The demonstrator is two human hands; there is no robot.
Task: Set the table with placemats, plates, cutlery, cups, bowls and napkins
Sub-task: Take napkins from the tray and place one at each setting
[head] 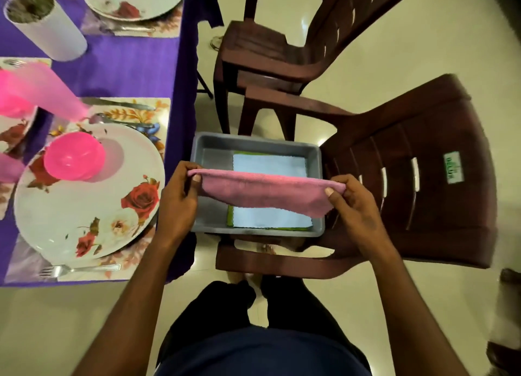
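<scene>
With both hands' (180,198) (352,203) grip pinching the pink woven cloth napkin (265,191), keep corners aligned while folding.

One head-worn camera, looking steeply down, close above both hands, table at left, chairs ahead

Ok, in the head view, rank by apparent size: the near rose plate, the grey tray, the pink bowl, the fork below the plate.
1. Rose plate and grey tray: too alike to rank; hands and the pink napkin cover part of the tray.
2. Fork.
3. Pink bowl, though bulkier than the fork.
</scene>
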